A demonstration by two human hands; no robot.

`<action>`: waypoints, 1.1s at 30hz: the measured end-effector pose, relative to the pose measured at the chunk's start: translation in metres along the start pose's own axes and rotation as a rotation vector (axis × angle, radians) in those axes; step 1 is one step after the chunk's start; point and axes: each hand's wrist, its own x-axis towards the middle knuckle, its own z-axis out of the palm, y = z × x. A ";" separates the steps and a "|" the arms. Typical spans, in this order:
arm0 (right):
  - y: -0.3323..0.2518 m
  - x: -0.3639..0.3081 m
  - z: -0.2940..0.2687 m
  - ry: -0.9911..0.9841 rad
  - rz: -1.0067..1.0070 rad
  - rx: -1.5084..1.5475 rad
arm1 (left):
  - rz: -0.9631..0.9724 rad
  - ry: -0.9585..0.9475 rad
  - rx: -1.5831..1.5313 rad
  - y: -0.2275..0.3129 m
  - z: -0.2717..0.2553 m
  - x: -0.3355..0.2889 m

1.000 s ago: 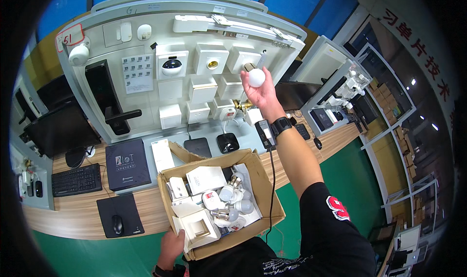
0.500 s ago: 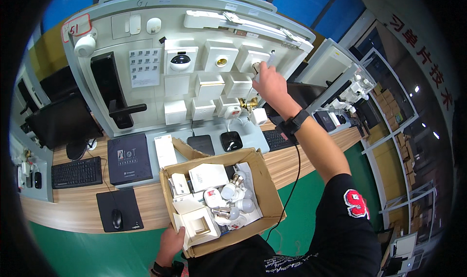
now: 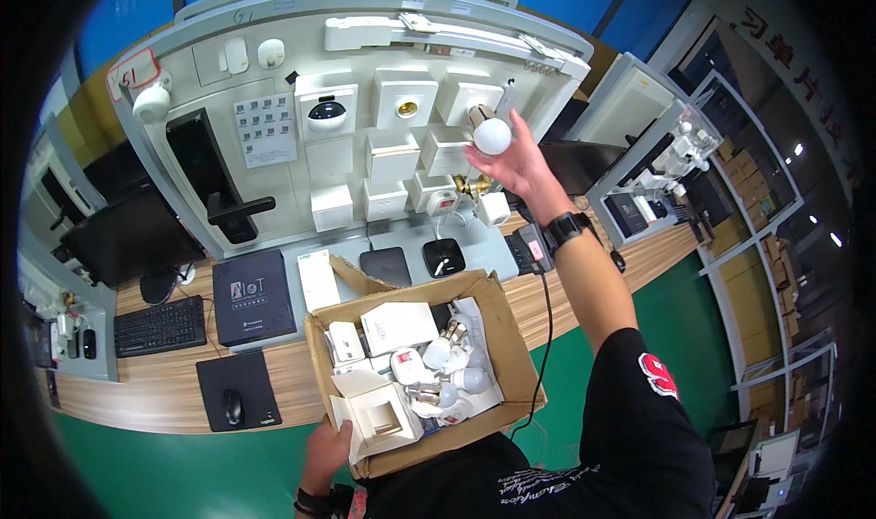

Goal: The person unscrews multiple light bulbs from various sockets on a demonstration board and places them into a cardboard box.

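Note:
A white light bulb (image 3: 493, 138) with a metal base hangs at a white socket box (image 3: 463, 95) on the upright panel; whether its base sits in the socket I cannot tell. My right hand (image 3: 520, 160) is just right of and under the bulb, fingers and thumb spread. My left hand (image 3: 328, 451) grips the near left edge of an open cardboard box (image 3: 513, 364). Inside lie several light bulbs (image 3: 471, 379), a white device with a red label (image 3: 407, 367), white cartons (image 3: 400, 327) and an opened white carton (image 3: 379, 419).
The panel also carries another socket (image 3: 407, 108), a black dome device (image 3: 326, 113), a black door lock (image 3: 212, 177) and brass fittings (image 3: 473, 186). On the desk (image 3: 164, 400) are a keyboard (image 3: 160, 326), a mouse (image 3: 233, 408) and a dark box (image 3: 254, 297). A black cable (image 3: 546, 355) hangs beside the carton.
My right hand's fingers have opened from around the bulb's place, and the bulb now shows fully. The view has shifted slightly. My left hand stays on the cardboard box.

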 end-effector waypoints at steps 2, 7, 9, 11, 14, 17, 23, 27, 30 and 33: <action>0.006 0.009 0.002 -0.096 0.112 0.349 | 0.040 0.016 -0.010 -0.005 0.002 0.003; -0.008 0.017 -0.016 -0.073 -0.061 -0.256 | 0.022 0.052 0.032 -0.003 0.008 0.004; -0.023 -0.008 0.005 0.196 -0.318 -1.347 | 0.003 0.058 0.067 0.002 0.005 0.002; -0.029 -0.017 0.006 0.187 -0.390 -1.575 | -0.003 0.059 0.054 0.002 0.009 0.004; -0.022 -0.049 0.006 0.077 -0.467 -1.739 | -0.042 0.077 0.080 0.000 0.013 0.003; 0.020 -0.108 -0.010 -0.141 -0.421 -1.481 | -0.082 0.077 0.109 -0.004 0.012 0.002; 0.169 -0.215 -0.129 -0.249 0.002 -1.448 | 0.029 0.055 0.041 -0.003 0.021 0.003; 0.193 -0.244 -0.133 -0.355 0.031 -1.324 | 0.011 0.038 0.037 0.007 0.026 -0.001; 0.200 -0.244 -0.129 -0.445 0.020 -1.358 | 0.021 0.022 0.050 0.017 0.031 0.000; 0.211 -0.241 -0.131 -0.536 0.062 -1.364 | 0.003 0.029 0.073 0.020 0.040 0.006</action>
